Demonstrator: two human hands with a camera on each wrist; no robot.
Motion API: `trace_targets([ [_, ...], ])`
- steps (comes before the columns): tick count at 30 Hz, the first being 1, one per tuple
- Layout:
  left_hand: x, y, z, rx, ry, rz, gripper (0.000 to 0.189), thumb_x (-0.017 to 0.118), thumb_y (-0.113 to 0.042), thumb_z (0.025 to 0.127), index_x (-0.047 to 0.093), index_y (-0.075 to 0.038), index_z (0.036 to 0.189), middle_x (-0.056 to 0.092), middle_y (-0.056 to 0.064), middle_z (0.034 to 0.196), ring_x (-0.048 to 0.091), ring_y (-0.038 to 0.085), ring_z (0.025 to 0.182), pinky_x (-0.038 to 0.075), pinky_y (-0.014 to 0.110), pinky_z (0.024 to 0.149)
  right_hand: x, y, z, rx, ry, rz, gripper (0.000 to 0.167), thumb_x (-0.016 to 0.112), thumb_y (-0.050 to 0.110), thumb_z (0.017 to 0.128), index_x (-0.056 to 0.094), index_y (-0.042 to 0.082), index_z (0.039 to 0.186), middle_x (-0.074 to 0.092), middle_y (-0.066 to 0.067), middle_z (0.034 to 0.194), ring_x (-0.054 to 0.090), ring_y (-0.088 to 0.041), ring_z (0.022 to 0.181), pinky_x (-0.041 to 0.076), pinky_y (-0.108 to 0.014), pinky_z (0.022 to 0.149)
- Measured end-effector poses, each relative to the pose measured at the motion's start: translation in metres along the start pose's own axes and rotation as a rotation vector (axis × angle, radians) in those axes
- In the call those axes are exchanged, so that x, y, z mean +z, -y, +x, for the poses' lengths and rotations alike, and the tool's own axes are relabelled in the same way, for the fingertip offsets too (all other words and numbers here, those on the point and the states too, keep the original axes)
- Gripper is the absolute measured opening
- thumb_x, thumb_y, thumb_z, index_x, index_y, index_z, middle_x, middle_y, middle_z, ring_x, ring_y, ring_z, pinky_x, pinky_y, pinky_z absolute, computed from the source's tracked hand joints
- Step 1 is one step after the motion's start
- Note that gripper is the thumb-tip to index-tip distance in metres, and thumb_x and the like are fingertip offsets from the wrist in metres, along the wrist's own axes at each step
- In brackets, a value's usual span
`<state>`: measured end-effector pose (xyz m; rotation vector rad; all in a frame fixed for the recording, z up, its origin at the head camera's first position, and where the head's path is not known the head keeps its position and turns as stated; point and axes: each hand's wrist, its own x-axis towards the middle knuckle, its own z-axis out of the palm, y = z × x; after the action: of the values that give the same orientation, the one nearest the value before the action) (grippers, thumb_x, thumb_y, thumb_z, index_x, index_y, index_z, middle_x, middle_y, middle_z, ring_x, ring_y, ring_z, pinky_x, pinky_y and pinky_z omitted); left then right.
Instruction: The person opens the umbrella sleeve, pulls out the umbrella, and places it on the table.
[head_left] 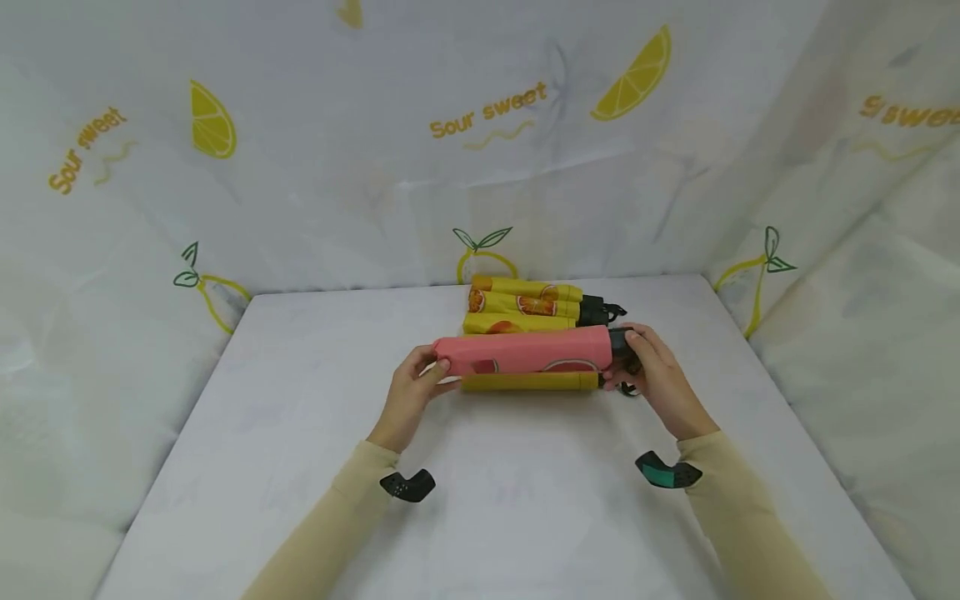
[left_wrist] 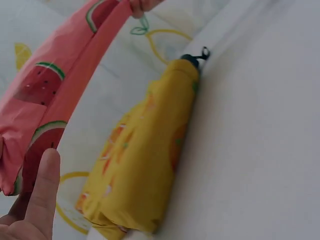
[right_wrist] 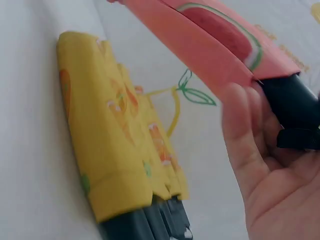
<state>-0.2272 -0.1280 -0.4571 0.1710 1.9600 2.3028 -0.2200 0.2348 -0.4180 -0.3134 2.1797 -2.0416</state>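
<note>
A pink folded umbrella [head_left: 525,350] in a watermelon-print sleeve is held level above the table by both hands. My left hand [head_left: 408,393] pinches its left end between thumb and fingers. At the other end, my right hand [head_left: 658,377] grips the black handle [right_wrist: 290,102]. Beneath and behind it lie several yellow folded umbrellas [head_left: 525,306] with orange-slice prints, side by side, their black handles to the right. The nearest yellow umbrella [head_left: 528,382] is partly covered by the pink one in the head view. In the left wrist view, one finger [left_wrist: 44,187] extends along the pink sleeve.
The white table [head_left: 315,375] reaches back to a white cloth [head_left: 330,192] printed with lemons and lettering. More cloth hangs at both sides. A black wrist device [head_left: 408,486] sits by the left sleeve, and a black-and-green one [head_left: 667,472] by the right.
</note>
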Motion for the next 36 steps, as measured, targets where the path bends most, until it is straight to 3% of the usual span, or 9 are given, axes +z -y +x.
trace_targets([
  [6, -0.004, -0.029, 0.011, 0.170, -0.041, -0.072, 0.029, 0.057, -0.009, 0.103, 0.053, -0.006, 0.132, 0.059, 0.004, 0.130, 0.064, 0.013, 0.114, 0.056, 0.031, 0.102, 0.030, 0.009, 0.014, 0.009, -0.138, 0.121, 0.043, 0.045, 0.053, 0.105, 0.044, 0.016, 0.127, 0.050, 0.001, 0.088, 0.045, -0.009, 0.065, 0.042, -0.025, 0.055],
  [10, -0.010, -0.042, 0.012, 0.240, -0.055, -0.141, 0.030, 0.060, -0.011, 0.102, 0.056, -0.012, 0.132, 0.058, 0.003, 0.131, 0.062, 0.014, 0.117, 0.054, 0.031, 0.104, 0.048, 0.009, 0.024, -0.008, -0.219, 0.156, 0.042, 0.052, 0.053, 0.102, 0.047, 0.015, 0.118, 0.047, 0.001, 0.079, 0.037, -0.010, 0.057, 0.031, -0.027, 0.047],
  [13, -0.011, -0.047, 0.010, 0.267, -0.060, -0.202, 0.035, 0.059, -0.016, 0.103, 0.052, -0.012, 0.138, 0.056, 0.003, 0.132, 0.059, 0.015, 0.117, 0.053, 0.030, 0.106, 0.059, 0.011, 0.030, -0.013, -0.277, 0.183, 0.041, 0.056, 0.053, 0.100, 0.051, 0.014, 0.111, 0.048, 0.001, 0.072, 0.037, -0.009, 0.052, 0.030, -0.024, 0.043],
  [17, -0.005, -0.048, 0.011, 0.245, -0.009, -0.224, 0.045, 0.050, -0.031, 0.108, 0.039, -0.011, 0.146, 0.052, 0.004, 0.133, 0.057, 0.017, 0.116, 0.054, 0.028, 0.101, 0.068, 0.016, 0.033, -0.093, -0.362, 0.195, 0.041, 0.058, 0.050, 0.100, 0.053, 0.009, 0.101, 0.049, -0.001, 0.064, 0.038, -0.010, 0.046, 0.033, -0.022, 0.039],
  [20, 0.000, -0.045, 0.014, 0.228, 0.003, -0.159, 0.047, 0.042, -0.042, 0.108, 0.039, -0.011, 0.143, 0.056, 0.007, 0.129, 0.065, 0.020, 0.106, 0.061, 0.031, 0.086, 0.071, 0.019, 0.035, -0.174, -0.407, 0.169, 0.042, 0.055, 0.047, 0.102, 0.053, 0.006, 0.095, 0.050, -0.004, 0.061, 0.039, -0.013, 0.043, 0.035, -0.024, 0.036],
  [23, 0.002, -0.041, 0.015, 0.217, -0.072, -0.093, 0.047, 0.043, -0.049, 0.107, 0.048, -0.011, 0.133, 0.066, 0.009, 0.116, 0.071, 0.022, 0.082, 0.063, 0.036, 0.067, 0.073, 0.019, 0.037, -0.214, -0.413, 0.154, 0.039, 0.054, 0.043, 0.104, 0.053, 0.006, 0.092, 0.052, -0.006, 0.062, 0.041, -0.015, 0.041, 0.037, -0.026, 0.034],
  [26, 0.000, -0.036, 0.013, 0.197, -0.153, -0.081, 0.045, 0.045, -0.051, 0.106, 0.054, -0.010, 0.123, 0.070, 0.007, 0.100, 0.068, 0.019, 0.064, 0.061, 0.033, 0.057, 0.074, 0.017, 0.038, -0.226, -0.397, 0.140, 0.035, 0.055, 0.040, 0.104, 0.054, 0.006, 0.093, 0.053, -0.007, 0.062, 0.042, -0.016, 0.039, 0.039, -0.027, 0.034],
  [36, -0.001, -0.029, 0.013, 0.155, -0.157, -0.099, 0.045, 0.049, -0.051, 0.104, 0.055, -0.009, 0.119, 0.070, 0.006, 0.090, 0.066, 0.016, 0.057, 0.060, 0.031, 0.055, 0.069, 0.011, 0.037, -0.197, -0.421, 0.092, 0.039, 0.052, 0.044, 0.105, 0.056, 0.006, 0.094, 0.055, -0.007, 0.064, 0.043, -0.017, 0.040, 0.041, -0.029, 0.033],
])
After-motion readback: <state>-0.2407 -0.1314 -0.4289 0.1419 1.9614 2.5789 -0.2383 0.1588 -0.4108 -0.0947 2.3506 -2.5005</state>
